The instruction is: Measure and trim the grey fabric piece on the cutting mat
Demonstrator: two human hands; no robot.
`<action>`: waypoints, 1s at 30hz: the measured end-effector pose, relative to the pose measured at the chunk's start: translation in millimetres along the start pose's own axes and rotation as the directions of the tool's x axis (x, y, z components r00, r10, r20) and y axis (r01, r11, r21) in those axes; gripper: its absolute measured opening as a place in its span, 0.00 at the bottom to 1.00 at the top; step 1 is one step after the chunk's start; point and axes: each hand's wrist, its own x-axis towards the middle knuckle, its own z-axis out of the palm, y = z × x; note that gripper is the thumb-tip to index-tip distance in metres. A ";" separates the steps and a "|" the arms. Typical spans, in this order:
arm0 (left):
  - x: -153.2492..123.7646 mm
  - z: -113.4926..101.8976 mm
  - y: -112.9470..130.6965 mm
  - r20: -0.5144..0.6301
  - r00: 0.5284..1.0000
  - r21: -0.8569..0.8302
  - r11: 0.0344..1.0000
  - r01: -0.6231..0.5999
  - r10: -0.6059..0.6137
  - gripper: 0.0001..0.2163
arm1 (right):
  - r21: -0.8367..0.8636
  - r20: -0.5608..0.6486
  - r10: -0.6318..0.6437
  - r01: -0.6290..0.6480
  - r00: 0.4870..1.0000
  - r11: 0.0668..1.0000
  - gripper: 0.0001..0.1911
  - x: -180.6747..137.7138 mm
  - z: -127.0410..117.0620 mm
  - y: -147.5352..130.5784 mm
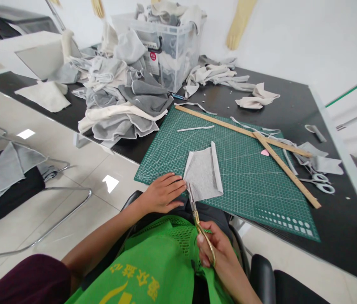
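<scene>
A small piece of light grey cloth (201,175) lies at the front edge of the green cutting mat (244,169), with a folded strip along its right side. My left hand (162,193) is stretched out at the cloth's left edge, fingertips touching it or right beside it. In my right hand (217,245) are gold-handled scissors (196,217), held by the handles. Their blades point away from me and meet the cloth's lower left edge; whether they are parted is hard to make out.
Two wooden rulers (216,121) (289,173) cross on the mat. White-handled scissors (320,182) lie among scraps at right. A large pile of grey and cream cloth (115,93) stands at back left, beside a clear plastic bin (178,50) full of cloth. A pen (178,96) lies near it.
</scene>
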 end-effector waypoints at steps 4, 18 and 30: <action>8.8 -4.4 3.4 0.022 0.995 -0.032 0.994 0.102 -0.102 0.35 | 0.003 -0.010 -0.005 0.005 1.000 1.000 0.20 1.5 1.9 -0.4; 0.2 -3.0 -0.5 0.030 1.000 -0.030 1.000 0.002 -0.001 0.28 | 0.026 -0.007 -0.007 0.007 1.000 1.000 0.21 7.8 7.9 -2.3; -10.0 12.6 2.5 -0.099 0.995 -0.026 1.000 0.008 -0.011 0.24 | 0.039 -0.024 0.010 -0.009 1.000 0.999 0.23 12.5 8.5 -2.2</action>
